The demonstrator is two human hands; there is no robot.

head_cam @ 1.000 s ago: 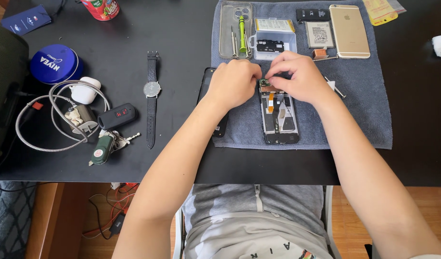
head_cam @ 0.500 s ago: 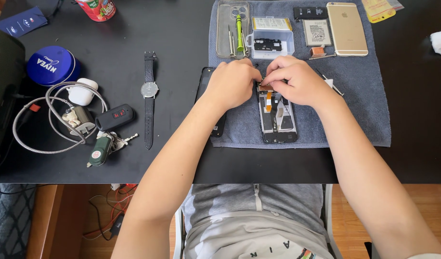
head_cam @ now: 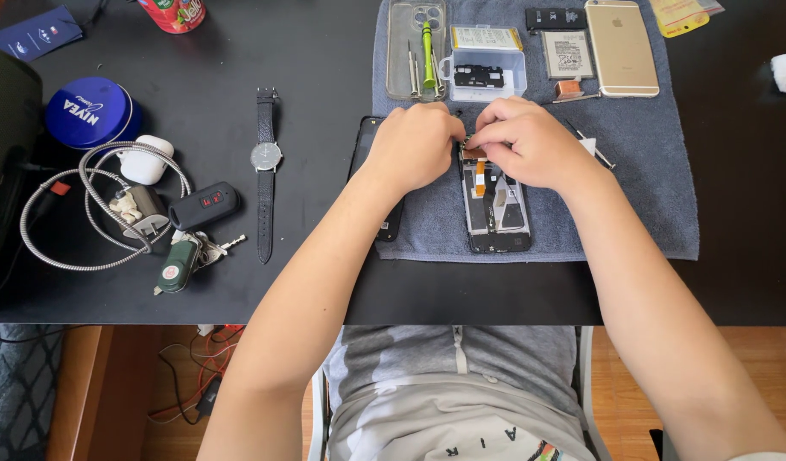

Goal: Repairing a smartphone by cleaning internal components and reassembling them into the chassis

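hands, left hand (head_cam: pixel 417 149) and right hand (head_cam: pixel 529 141), crowd opened phone's (head_cam: pixel 493 201) top edge.

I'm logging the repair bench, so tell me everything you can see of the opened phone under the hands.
The opened black phone lies flat, face down, on the grey cloth mat, its long side running away from the person. Its back is off, showing a dark interior with grey metal shielding, an orange flex strip and a copper-coloured patch near the top. The left hand and right hand rest over its top end, fingertips meeting there and hiding that part. The lower end lies uncovered near the mat's front edge.
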